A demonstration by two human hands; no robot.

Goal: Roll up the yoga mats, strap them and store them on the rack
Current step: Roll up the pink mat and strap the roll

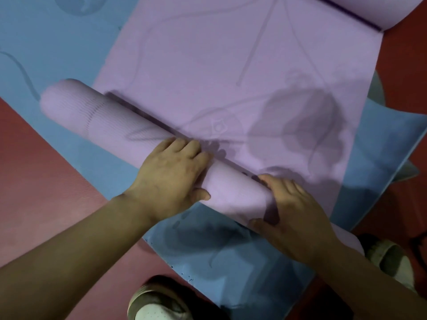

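A lilac yoga mat [231, 65] lies partly unrolled across the floor, with a rolled part [111, 125] running diagonally from the left toward the lower right. My left hand [171, 176] lies over the middle of the roll, fingers curved across its top and thumb on the near side. My right hand [291, 211] grips the roll further right, fingers over the top and thumb underneath on the near side. The mat's far end [379, 12] curls up at the top right.
A blue mat [46, 42] lies flat under the lilac one, showing at the upper left and at the bottom right. A red floor mat [34, 169] is at the left. My two shoes [159, 303] stand at the bottom edge.
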